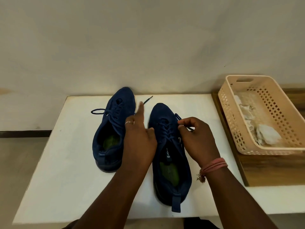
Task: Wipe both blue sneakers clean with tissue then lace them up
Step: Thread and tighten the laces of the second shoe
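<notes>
Two navy sneakers of soft, suede-like fabric, side by side on the counter (66, 154), toes toward the wall, heels toward the wearer of the camera. Right sneaker (171, 156) nearer, long and rounded at the toe, with a green insole showing in the opening, a flat pull tab hanging at the heel and a small labelled strip on the tongue. Dark cord lace (166, 133) threaded criss-cross over its tongue, one loop poking out on the far right side. Left sneaker (112, 129) set further back, also laced, green insole dim inside, a thin loop of lace lying out to its left and a stiff lace tip (148, 99) pointing away past the toe, pale sole edge just visible.

Right hand (194, 138) curled over the right sneaker's outer edge, thumb and fingertips pinching a strand of that lace; pink thread bands around the wrist. Left hand (140, 134) between the two shoes, index finger straight and pointing forward, the other fingers folded down, a thin ring on one; grip on anything not clear.

Counter smooth, matte white, rectangular. To the right, a brown wood-grain block (264, 171) carrying a beige plastic basket (231, 113) with perforated grid walls and a slot handle, crumpled whitish tissue wads (267, 134) inside. Plain pale wall behind.
</notes>
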